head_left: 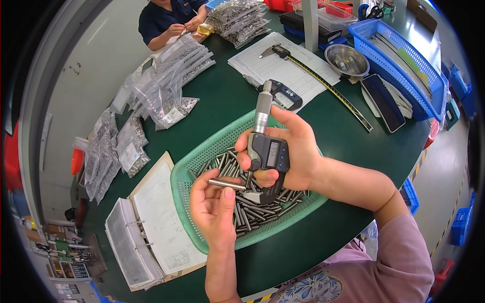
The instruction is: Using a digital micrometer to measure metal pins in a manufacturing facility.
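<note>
Green table (361, 156); left hand (214, 214) pinching shiny, slim silver pin (226, 185); right hand (299, 151) grasping grey-black micrometer (273, 153).

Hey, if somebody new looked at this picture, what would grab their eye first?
Probably the digital micrometer in the person's right hand, near the middle, with a shiny metal pin pinched in the left hand beside it. Just beneath sits a pale green basket full of similar pins. After that, perhaps the bright blue basket at upper right and the clear bags of metal parts at upper left.
</note>
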Action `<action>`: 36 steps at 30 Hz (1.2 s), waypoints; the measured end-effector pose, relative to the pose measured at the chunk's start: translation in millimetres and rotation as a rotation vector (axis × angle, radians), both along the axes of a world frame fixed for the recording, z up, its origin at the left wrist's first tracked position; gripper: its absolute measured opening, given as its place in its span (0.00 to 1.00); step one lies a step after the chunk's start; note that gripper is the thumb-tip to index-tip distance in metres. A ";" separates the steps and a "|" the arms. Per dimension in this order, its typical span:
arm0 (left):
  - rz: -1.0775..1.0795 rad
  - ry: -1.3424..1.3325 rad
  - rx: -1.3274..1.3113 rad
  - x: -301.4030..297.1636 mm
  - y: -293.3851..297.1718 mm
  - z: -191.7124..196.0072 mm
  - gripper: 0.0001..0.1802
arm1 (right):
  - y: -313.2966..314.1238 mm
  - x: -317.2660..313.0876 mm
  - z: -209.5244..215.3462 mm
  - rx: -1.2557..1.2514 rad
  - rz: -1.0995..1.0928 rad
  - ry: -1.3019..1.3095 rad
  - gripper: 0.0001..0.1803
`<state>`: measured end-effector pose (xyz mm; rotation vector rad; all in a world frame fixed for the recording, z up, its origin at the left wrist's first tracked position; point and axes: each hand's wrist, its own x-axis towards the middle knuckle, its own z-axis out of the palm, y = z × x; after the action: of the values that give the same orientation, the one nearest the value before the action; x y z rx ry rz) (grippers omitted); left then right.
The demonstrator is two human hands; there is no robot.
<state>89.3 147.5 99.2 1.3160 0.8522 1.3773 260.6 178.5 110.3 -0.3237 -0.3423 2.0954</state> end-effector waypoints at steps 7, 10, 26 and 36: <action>-0.019 -0.019 0.001 0.5 0.2 0.1 0.19 | 1.3 0.0 -2.2 0.054 -0.010 -0.017 0.36; -0.031 -0.055 -0.015 1.2 0.3 0.5 0.20 | 0.3 -0.3 0.2 0.053 -0.024 -0.058 0.36; -0.089 -0.221 -0.278 -4.9 2.6 -2.9 0.10 | -4.4 -4.9 5.4 0.241 -0.107 -0.304 0.36; -0.124 -0.251 -0.256 -3.9 1.2 -1.3 0.15 | -1.7 -2.1 5.1 0.062 -0.031 -0.188 0.36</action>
<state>85.4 148.7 98.0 0.9610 0.7352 1.2576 258.5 176.8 115.4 -0.4883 -0.5093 2.0248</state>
